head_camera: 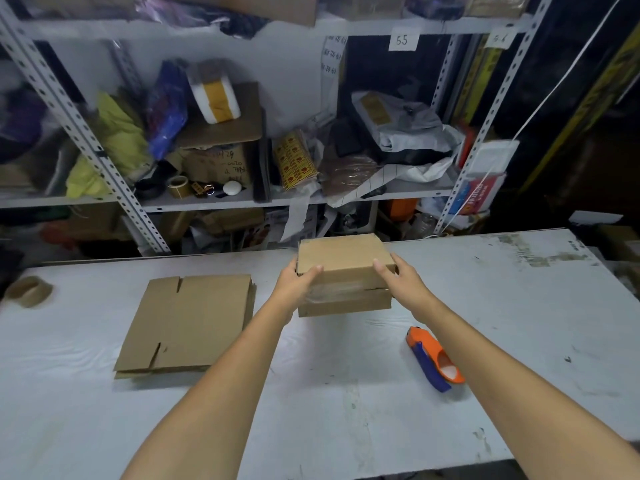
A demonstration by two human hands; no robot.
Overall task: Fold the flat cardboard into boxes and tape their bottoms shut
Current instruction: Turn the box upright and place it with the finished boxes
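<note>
A folded brown cardboard box [343,259] is held between both hands above the middle of the white table [519,306]. My left hand [298,282] grips its left side, thumb curled over the top edge. My right hand [401,278] grips its right side the same way. The near face of the box [346,299] shows a strip of clear tape along the seam between its flaps. A stack of flat cardboard blanks [187,323] lies on the table to the left. An orange and blue tape dispenser [434,358] lies to the right, near my right forearm.
A brown tape roll [29,291] sits at the table's far left edge. Behind the table stands a metal shelf rack [114,181] crowded with bags, boxes and tape rolls. The table's near edge runs along the bottom right.
</note>
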